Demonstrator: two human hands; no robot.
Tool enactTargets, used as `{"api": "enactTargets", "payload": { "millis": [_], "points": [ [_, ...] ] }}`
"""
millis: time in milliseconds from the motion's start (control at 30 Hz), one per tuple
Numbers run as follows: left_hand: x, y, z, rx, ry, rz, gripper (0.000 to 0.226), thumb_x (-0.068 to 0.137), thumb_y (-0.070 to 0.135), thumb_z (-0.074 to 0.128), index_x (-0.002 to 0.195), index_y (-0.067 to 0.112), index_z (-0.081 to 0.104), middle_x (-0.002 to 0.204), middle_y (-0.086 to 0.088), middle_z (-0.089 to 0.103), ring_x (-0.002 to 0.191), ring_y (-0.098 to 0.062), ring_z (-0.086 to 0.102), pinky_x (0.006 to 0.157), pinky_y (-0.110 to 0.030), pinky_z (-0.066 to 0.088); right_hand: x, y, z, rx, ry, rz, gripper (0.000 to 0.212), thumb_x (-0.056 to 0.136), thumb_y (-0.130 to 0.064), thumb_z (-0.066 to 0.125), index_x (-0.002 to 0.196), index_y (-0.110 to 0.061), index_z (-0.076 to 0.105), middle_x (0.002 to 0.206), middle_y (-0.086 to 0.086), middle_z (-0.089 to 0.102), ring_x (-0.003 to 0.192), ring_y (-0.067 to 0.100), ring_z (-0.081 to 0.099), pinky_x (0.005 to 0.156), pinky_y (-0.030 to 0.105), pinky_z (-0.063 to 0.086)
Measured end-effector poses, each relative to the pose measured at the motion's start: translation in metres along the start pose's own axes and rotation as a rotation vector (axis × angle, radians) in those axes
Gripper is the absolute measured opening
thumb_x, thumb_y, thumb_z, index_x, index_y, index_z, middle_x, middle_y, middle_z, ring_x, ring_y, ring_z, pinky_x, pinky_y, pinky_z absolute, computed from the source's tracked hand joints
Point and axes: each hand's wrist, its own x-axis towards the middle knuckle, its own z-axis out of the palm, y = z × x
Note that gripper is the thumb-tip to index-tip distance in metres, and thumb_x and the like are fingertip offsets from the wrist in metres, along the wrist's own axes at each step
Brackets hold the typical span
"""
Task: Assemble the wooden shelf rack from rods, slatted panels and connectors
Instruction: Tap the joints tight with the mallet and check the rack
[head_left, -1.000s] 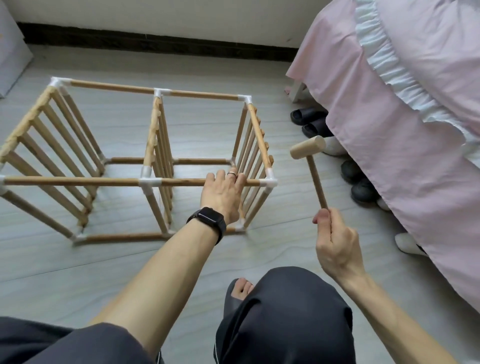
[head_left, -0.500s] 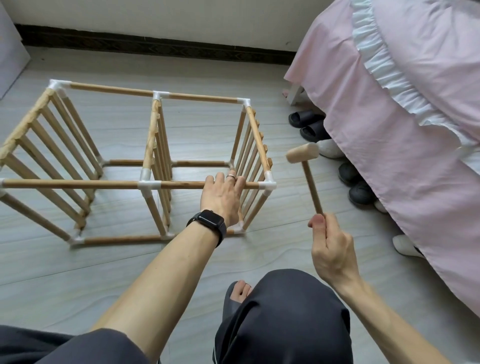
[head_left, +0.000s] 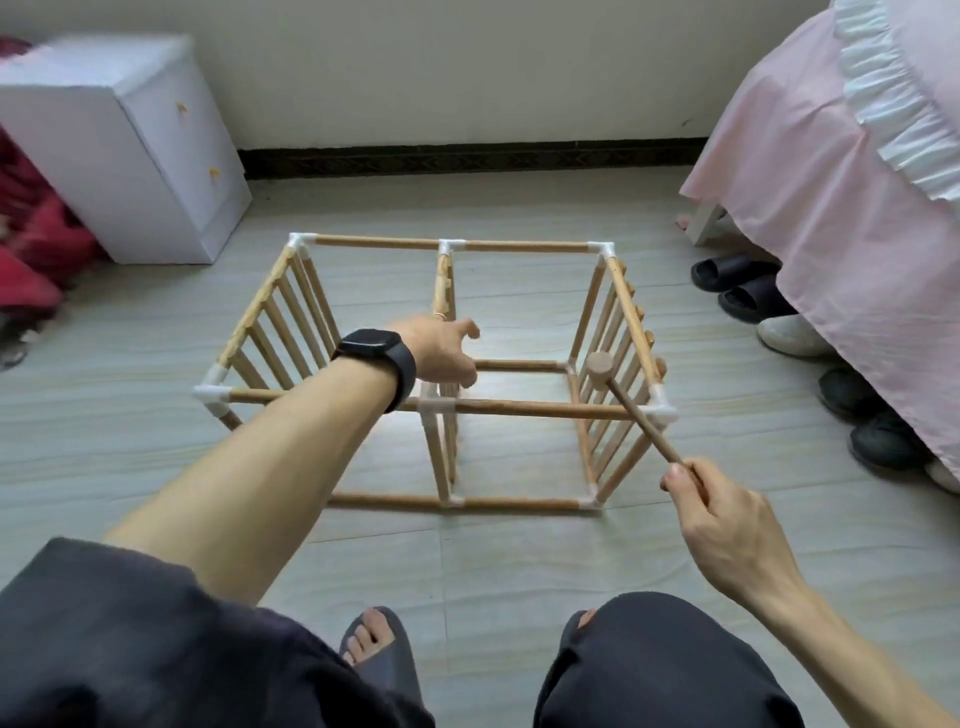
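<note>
The wooden shelf rack (head_left: 524, 410) lies on its side on the floor, with rods joined by white connectors (head_left: 661, 410) and three slatted panels standing upright. My left hand (head_left: 441, 349), with a black watch on the wrist, reaches over the front top rod and grips the upper edge of the middle slatted panel (head_left: 444, 291). My right hand (head_left: 719, 512) grips the handle end of a small wooden mallet (head_left: 600, 367). The mallet head hangs just inside the right slatted panel (head_left: 631, 332), near the front right corner connector.
A white cabinet (head_left: 130, 140) stands at the back left beside red fabric (head_left: 36, 244). A bed with a pink cover (head_left: 852, 208) fills the right side, with several slippers and shoes (head_left: 737, 280) under its edge. My knees and feet are at the bottom.
My left hand left the front top rod and moved back onto the middle panel. The mallet tipped forward and left, its head now lower by the right panel. The view pulled back.
</note>
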Motion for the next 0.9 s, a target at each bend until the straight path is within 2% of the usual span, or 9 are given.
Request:
{"api": "enactTargets", "payload": {
  "millis": [133, 233, 300, 367, 533, 633, 700, 800, 900],
  "points": [
    [-0.03, -0.087, 0.027, -0.076, -0.103, -0.161, 0.054, 0.091, 0.054, 0.058, 0.138, 0.028, 0.051, 0.134, -0.006, 0.06, 0.118, -0.027, 0.056, 0.101, -0.042, 0.047, 0.014, -0.036, 0.028, 0.125, -0.118, -0.088, 0.029, 0.103, -0.035, 0.044, 0.081, -0.029, 0.062, 0.064, -0.01, 0.064, 0.061, 0.012, 0.06, 0.052, 0.032, 0.039],
    [-0.051, -0.119, 0.069, 0.015, 0.085, -0.112, 0.05, 0.099, 0.066, 0.035, 0.121, 0.026, 0.057, 0.108, -0.005, 0.064, 0.099, -0.024, 0.057, 0.091, -0.044, 0.05, 0.019, -0.06, 0.049, 0.205, -0.186, -0.148, 0.031, 0.103, -0.043, 0.041, 0.082, -0.035, 0.062, 0.06, -0.003, 0.058, 0.056, 0.012, 0.054, 0.054, 0.026, 0.039],
    [-0.054, -0.119, 0.088, 0.076, 0.282, -0.085, 0.052, 0.103, 0.061, 0.019, 0.112, 0.027, 0.057, 0.095, -0.002, 0.061, 0.091, -0.023, 0.055, 0.085, -0.042, 0.046, 0.021, -0.069, 0.059, 0.206, -0.205, -0.182, 0.036, 0.102, -0.049, 0.037, 0.08, -0.031, 0.059, 0.055, -0.004, 0.051, 0.05, 0.011, 0.049, 0.051, 0.028, 0.035],
    [-0.05, -0.112, 0.096, 0.113, 0.361, -0.087, 0.052, 0.104, 0.057, 0.012, 0.106, 0.027, 0.055, 0.09, 0.0, 0.057, 0.087, -0.022, 0.052, 0.082, -0.039, 0.041, 0.022, -0.075, 0.065, 0.213, -0.199, -0.223, 0.042, 0.1, -0.055, 0.033, 0.078, -0.028, 0.056, 0.053, -0.006, 0.049, 0.046, 0.011, 0.046, 0.047, 0.025, 0.031],
    [-0.029, -0.087, 0.102, 0.067, 0.363, -0.075, 0.052, 0.104, 0.059, 0.014, 0.104, 0.027, 0.056, 0.086, 0.003, 0.051, 0.082, -0.022, 0.049, 0.08, -0.04, 0.036, 0.024, -0.069, 0.066, 0.181, -0.21, -0.276, 0.039, 0.102, -0.047, 0.033, 0.077, -0.025, 0.053, 0.048, -0.009, 0.048, 0.041, 0.011, 0.043, 0.043, 0.021, 0.03],
    [-0.019, -0.069, 0.106, 0.02, 0.399, -0.059, 0.053, 0.104, 0.059, 0.014, 0.103, 0.027, 0.056, 0.085, 0.004, 0.052, 0.084, -0.022, 0.05, 0.079, -0.04, 0.034, 0.027, -0.064, 0.061, 0.032, -0.257, -0.251, 0.038, 0.105, -0.044, 0.033, 0.076, -0.026, 0.05, 0.051, -0.002, 0.054, 0.048, 0.017, 0.052, 0.049, 0.036, 0.039],
    [-0.015, -0.065, 0.107, 0.025, 0.417, -0.052, 0.053, 0.104, 0.058, 0.013, 0.102, 0.026, 0.055, 0.083, 0.006, 0.049, 0.081, -0.021, 0.047, 0.077, -0.04, 0.031, 0.029, -0.063, 0.055, -0.018, -0.239, -0.243, 0.038, 0.103, -0.045, 0.032, 0.075, -0.026, 0.05, 0.053, 0.001, 0.055, 0.053, 0.017, 0.055, 0.052, 0.04, 0.041],
    [-0.012, -0.066, 0.109, 0.041, 0.436, -0.048, 0.052, 0.105, 0.057, 0.011, 0.101, 0.025, 0.053, 0.083, 0.006, 0.048, 0.08, -0.02, 0.044, 0.078, -0.041, 0.03, 0.028, -0.066, 0.047, 0.033, -0.155, -0.298, 0.037, 0.106, -0.038, 0.037, 0.075, -0.028, 0.053, 0.053, -0.009, 0.055, 0.048, 0.012, 0.052, 0.047, 0.023, 0.035],
    [-0.013, -0.066, 0.11, 0.048, 0.438, -0.032, 0.05, 0.105, 0.054, 0.012, 0.104, 0.024, 0.053, 0.087, 0.005, 0.046, 0.085, -0.023, 0.048, 0.078, -0.042, 0.029, 0.022, -0.071, 0.044, 0.244, 0.013, -0.376, 0.039, 0.106, -0.048, 0.03, 0.084, -0.025, 0.053, 0.049, 0.0, 0.046, 0.039, 0.011, 0.042, 0.04, 0.013, 0.026]
  ]
}}
